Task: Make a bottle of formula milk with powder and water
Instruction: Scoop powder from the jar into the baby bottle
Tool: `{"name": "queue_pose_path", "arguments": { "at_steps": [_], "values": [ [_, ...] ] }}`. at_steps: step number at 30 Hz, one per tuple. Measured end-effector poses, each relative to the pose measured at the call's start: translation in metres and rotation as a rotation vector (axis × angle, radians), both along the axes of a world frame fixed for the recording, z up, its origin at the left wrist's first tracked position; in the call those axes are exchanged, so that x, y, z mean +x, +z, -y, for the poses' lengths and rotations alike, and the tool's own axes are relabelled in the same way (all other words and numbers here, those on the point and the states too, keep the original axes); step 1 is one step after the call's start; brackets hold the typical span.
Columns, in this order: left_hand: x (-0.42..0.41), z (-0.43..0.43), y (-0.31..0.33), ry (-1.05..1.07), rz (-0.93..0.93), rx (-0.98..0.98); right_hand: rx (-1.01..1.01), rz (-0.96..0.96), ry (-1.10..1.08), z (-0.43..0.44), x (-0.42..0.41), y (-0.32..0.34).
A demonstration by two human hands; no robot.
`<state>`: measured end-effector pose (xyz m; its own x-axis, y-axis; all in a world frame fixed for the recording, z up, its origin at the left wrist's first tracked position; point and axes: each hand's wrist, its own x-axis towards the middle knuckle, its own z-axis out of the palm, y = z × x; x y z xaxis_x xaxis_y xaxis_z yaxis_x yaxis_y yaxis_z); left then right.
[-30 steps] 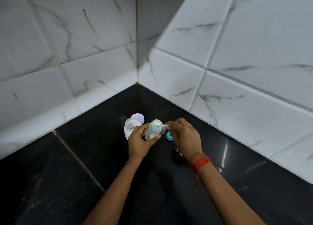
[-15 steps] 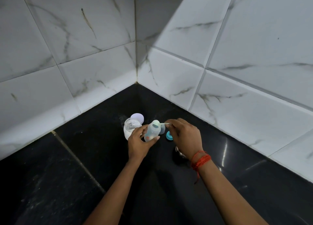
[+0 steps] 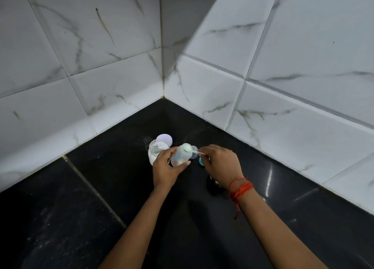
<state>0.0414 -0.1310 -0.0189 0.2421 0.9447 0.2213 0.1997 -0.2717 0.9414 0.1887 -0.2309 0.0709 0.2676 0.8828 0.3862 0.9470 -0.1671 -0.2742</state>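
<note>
I see left hand (image 3: 165, 170) fingers gripping bottle (image 3: 181, 155), tilted so its mouth meets the scoop | right hand (image 3: 220, 165) fingers pinch scoop (image 3: 194, 151) at bottle's 3 o'clock, tipping powder | open powder jar (image 3: 155, 150) at bottle's 9 o'clock on desk (image 3: 101, 187), near for refills | blue cap (image 3: 200, 161) parked aside

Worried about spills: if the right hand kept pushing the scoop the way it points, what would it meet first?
Probably the mouth of the bottle held by the left hand; the right hand aims the scoop there.
</note>
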Motion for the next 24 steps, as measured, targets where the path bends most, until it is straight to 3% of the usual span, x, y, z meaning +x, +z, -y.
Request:
{"name": "queue_pose_path", "arguments": {
  "at_steps": [9,24],
  "values": [
    [0.002,0.001,-0.001,0.008,0.026,-0.028,0.141,0.046,-0.031,0.006,-0.004,-0.006],
    [0.004,-0.001,-0.011,-0.011,0.022,-0.062,0.058,0.035,-0.039,0.006,-0.008,-0.004]
  ]
}}
